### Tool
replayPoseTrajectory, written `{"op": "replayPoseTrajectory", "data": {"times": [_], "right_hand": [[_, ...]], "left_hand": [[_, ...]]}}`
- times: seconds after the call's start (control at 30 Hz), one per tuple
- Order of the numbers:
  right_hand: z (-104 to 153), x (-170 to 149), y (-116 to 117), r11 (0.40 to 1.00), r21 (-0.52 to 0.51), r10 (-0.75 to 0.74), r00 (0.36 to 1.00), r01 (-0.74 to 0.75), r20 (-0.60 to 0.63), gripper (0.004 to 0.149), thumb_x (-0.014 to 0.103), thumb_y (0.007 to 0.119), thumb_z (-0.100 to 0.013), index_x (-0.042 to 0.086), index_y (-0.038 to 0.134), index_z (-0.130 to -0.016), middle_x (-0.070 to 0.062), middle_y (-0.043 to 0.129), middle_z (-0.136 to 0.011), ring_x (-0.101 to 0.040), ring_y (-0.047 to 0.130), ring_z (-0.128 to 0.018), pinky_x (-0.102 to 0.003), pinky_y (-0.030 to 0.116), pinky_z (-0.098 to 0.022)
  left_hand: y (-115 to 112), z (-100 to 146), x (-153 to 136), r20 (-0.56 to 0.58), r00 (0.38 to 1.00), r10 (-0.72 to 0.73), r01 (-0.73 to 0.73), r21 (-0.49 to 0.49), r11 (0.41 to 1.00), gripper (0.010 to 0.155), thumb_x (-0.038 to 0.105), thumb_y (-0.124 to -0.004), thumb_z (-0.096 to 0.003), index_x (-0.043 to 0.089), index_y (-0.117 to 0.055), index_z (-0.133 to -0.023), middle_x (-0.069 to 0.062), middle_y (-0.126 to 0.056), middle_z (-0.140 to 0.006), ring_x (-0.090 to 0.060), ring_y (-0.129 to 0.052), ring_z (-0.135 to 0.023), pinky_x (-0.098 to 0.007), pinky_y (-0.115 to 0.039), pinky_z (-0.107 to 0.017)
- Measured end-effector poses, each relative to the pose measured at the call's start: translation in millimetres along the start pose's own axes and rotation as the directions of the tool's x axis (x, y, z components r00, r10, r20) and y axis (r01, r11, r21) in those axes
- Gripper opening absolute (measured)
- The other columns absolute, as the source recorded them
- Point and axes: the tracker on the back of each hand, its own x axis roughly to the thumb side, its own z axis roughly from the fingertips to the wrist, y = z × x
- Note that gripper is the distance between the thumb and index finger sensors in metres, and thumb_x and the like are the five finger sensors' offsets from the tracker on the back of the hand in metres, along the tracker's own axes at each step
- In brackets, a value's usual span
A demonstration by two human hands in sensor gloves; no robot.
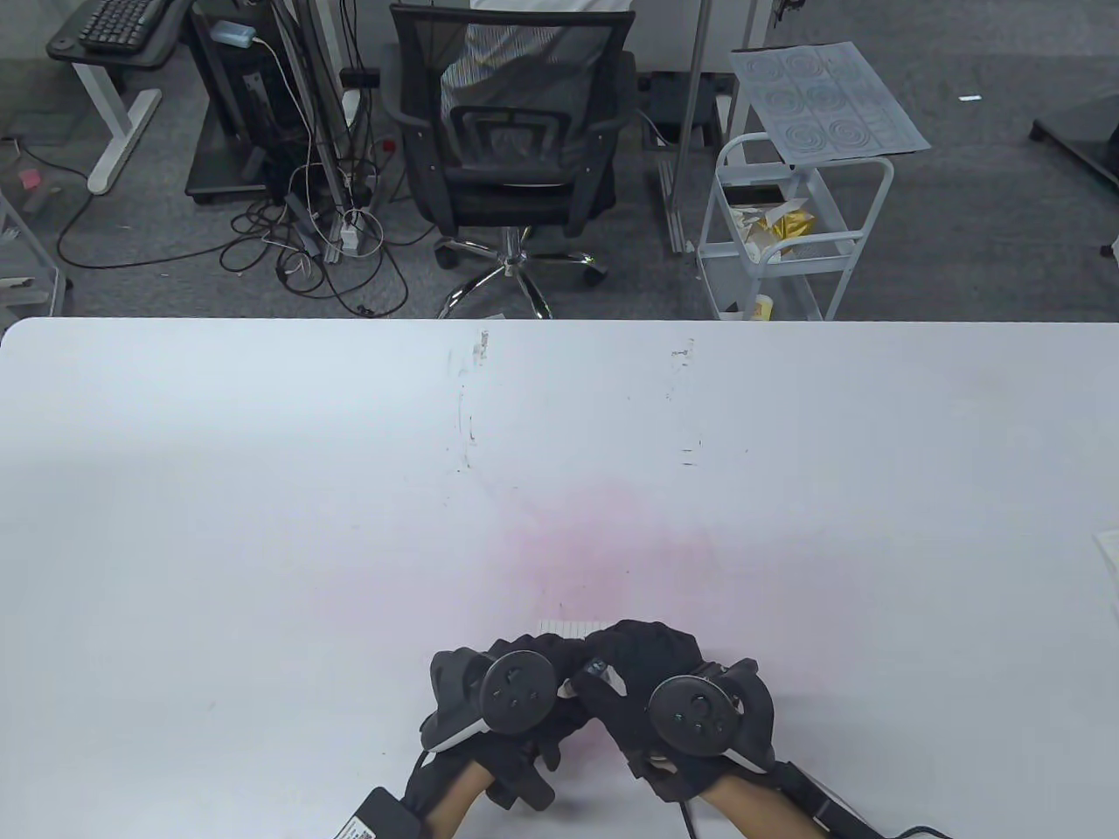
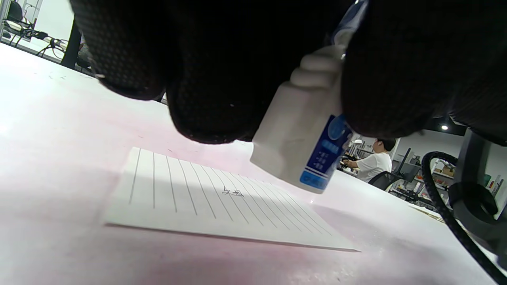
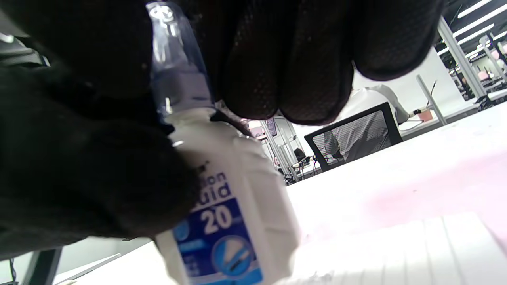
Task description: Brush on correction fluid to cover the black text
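A white correction fluid bottle with a blue label hangs tilted a little above the lined paper. My left hand grips its body. My right hand holds the translucent blue cap, which sits on the bottle. A short black text is written near the middle of the paper. In the table view both hands, left and right, are pressed together at the near edge. They cover most of the paper, and only the cap tip shows.
The white table has a pink stain around the paper. A black office chair and a white cart stand beyond the far edge. Glove cables trail off the near edge.
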Motion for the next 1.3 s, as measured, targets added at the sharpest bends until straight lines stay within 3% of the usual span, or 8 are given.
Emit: {"op": "replayPoseTrajectory", "data": {"times": [0.23,0.37,1.3], "right_hand": [[-1.1,0.0,-1.8,0.999,0.02,-0.032,0.999,0.032,0.004,0.049,0.047,0.084,-0.036,0.019,0.083,-0.076,-0.007,0.087,-0.071,-0.034,0.097,-0.06,-0.056,0.075,-0.051],[-1.7,-2.4,-9.4,0.996,-0.017,-0.09,0.996,0.09,-0.024,0.049,0.049,0.082,-0.037,0.019,0.084,-0.075,-0.006,0.088,-0.07,-0.033,0.098,-0.057,-0.056,0.076,-0.051],[-1.0,-12.4,-27.2,0.985,-0.102,-0.145,0.989,0.141,-0.026,0.049,0.051,0.081,-0.037,0.02,0.084,-0.074,-0.005,0.088,-0.069,-0.032,0.098,-0.057,-0.055,0.076,-0.051]], "left_hand": [[0.5,-0.1,-0.4,0.0,1.0,0.005,-0.005,-0.002,1.0,0.059,0.051,-0.098,-0.0292,0.021,-0.089,-0.079,-0.007,-0.103,-0.069,-0.021,-0.108,-0.049,-0.044,-0.087,-0.051],[-1.7,0.1,-1.2,0.004,0.999,-0.05,0.05,-0.03,0.998,0.059,0.05,-0.098,-0.029,0.021,-0.089,-0.079,-0.007,-0.103,-0.068,-0.021,-0.108,-0.049,-0.045,-0.087,-0.051],[0.9,0.6,-7.1,-0.031,0.997,-0.064,0.062,-0.048,0.997,0.059,0.05,-0.098,-0.0292,0.021,-0.089,-0.079,-0.007,-0.103,-0.069,-0.021,-0.108,-0.049,-0.045,-0.086,-0.051]]}}
